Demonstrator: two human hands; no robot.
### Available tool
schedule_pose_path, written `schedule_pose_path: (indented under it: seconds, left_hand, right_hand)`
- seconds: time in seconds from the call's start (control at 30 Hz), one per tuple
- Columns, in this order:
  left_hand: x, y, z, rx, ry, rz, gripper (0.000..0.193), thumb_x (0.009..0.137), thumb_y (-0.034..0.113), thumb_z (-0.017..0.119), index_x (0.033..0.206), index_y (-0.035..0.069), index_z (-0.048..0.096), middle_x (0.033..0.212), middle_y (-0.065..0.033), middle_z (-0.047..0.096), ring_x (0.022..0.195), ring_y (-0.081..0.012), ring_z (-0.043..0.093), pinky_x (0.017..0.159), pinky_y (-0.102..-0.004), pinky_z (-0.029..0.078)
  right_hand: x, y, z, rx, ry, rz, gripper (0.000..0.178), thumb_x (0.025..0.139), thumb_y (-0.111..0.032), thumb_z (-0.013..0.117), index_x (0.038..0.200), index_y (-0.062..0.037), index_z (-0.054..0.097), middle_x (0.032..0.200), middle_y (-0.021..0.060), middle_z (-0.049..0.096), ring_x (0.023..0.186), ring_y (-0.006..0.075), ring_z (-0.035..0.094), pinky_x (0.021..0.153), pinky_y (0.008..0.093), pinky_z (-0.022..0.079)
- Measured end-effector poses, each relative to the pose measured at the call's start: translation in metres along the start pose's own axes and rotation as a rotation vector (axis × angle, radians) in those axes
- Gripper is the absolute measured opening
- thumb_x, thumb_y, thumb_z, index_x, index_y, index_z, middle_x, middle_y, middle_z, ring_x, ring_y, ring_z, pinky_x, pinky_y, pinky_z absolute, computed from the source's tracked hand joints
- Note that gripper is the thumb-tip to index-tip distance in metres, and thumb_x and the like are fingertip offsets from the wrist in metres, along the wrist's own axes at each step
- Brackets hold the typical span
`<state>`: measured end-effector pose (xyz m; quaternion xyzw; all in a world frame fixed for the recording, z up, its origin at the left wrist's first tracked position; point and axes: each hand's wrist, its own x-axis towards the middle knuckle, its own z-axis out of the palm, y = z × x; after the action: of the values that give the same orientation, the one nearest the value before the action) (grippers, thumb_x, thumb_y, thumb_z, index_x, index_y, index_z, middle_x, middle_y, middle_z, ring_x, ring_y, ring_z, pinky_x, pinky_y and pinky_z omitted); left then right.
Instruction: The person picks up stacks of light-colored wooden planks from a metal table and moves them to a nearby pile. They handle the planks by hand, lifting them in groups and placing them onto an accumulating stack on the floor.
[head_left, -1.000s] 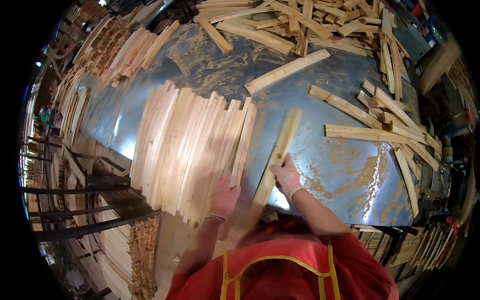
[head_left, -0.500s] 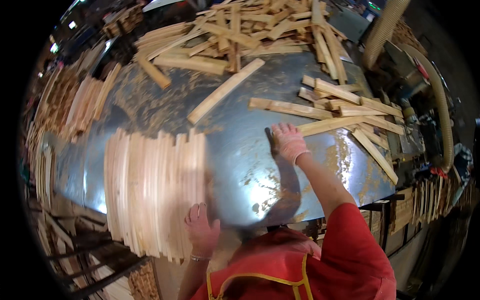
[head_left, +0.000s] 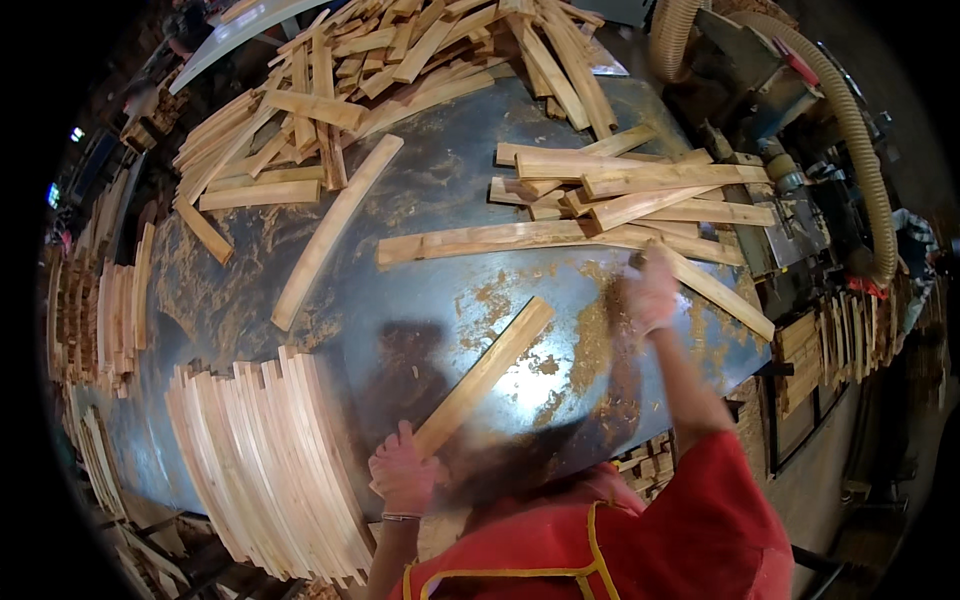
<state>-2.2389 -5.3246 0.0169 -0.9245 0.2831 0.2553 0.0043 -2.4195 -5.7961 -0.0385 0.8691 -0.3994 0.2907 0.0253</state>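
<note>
My left hand (head_left: pixel 404 474), at the table's near edge, is closed round the lower end of a wooden slat (head_left: pixel 485 375). The slat slants away to the right, over the bare metal. My right hand (head_left: pixel 654 292), in a pale glove and smeared by motion, reaches to the near side of a loose heap of slats. Its fingertips are at the inner end of a slat (head_left: pixel 715 290) that angles toward the right edge; whether they grip it is unclear. Left of my left hand is a row of slats (head_left: pixel 265 460) set tightly side by side.
Sawdust lies over the metal table (head_left: pixel 430 290). A long slat (head_left: pixel 340 230) rests alone at mid-left, with a big jumbled pile (head_left: pixel 400 60) behind it. Beyond the right-hand heap (head_left: pixel 640 185) are machinery and a ribbed hose (head_left: pixel 870 170). More stacked wood (head_left: pixel 115 310) stands at far left.
My left hand, previously without a slat beside the row, now holds one. My right hand has moved right and nearer along the heap. The whole view has shifted.
</note>
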Motion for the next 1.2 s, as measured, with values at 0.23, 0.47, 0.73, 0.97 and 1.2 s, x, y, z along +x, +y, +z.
schedule_pose_path:
  seconds: [0.23,0.47,0.73,0.97,1.2]
  left_hand:
    - [-0.021,-0.043,0.041,-1.534,-0.578,-0.259,0.055,0.089,0.035,0.076,0.133,0.005,0.065,0.104,-0.0104,0.072,0.094,-0.0190,0.068,0.084,-0.0362,0.055]
    - [-0.070,-0.026,0.011,-0.780,-0.426,-0.117,0.049,0.088,0.025,0.072,0.131,0.001,0.066,0.108,-0.0120,0.071,0.098,-0.0223,0.066,0.088,-0.0350,0.052]
    - [-0.132,-0.153,0.074,0.084,0.671,-0.200,0.062,0.088,0.035,0.069,0.140,0.002,0.058,0.139,-0.0194,0.059,0.127,-0.0396,0.056,0.102,-0.0540,0.046]
    - [-0.156,-0.126,0.039,-1.049,0.010,0.097,0.079,0.087,0.041,0.076,0.148,-0.002,0.052,0.134,-0.0257,0.066,0.115,-0.0415,0.067,0.104,-0.0460,0.053]
    - [-0.166,-0.112,0.037,-0.732,0.074,-0.070,0.071,0.087,0.041,0.072,0.138,-0.006,0.056,0.118,-0.0255,0.069,0.103,-0.0440,0.069,0.088,-0.0509,0.054]
  right_hand:
    - [0.067,0.073,-0.013,-0.438,-0.989,0.361,0.053,0.089,-0.030,0.069,0.139,-0.0148,0.066,0.138,0.0163,0.066,0.125,0.0372,0.066,0.103,0.0480,0.054]
    - [0.009,-0.090,-0.050,0.723,-1.066,0.191,0.065,0.086,-0.035,0.085,0.140,-0.0055,0.065,0.120,0.0126,0.074,0.100,0.0262,0.074,0.086,0.0384,0.059]
    - [-0.032,-0.252,-0.020,1.748,-0.984,0.876,0.060,0.100,-0.052,0.068,0.132,-0.0026,0.060,0.099,0.0100,0.067,0.085,0.0237,0.069,0.074,0.0403,0.063]
    - [-0.094,-0.388,-0.046,2.249,-0.934,1.109,0.050,0.107,-0.053,0.050,0.120,-0.0056,0.060,0.099,0.0163,0.065,0.083,0.0311,0.062,0.074,0.0465,0.057]
    - [-0.163,-0.407,-0.081,1.430,-1.147,0.760,0.043,0.099,-0.030,0.067,0.132,-0.0042,0.059,0.098,0.0020,0.060,0.080,0.0129,0.054,0.073,0.0298,0.050]
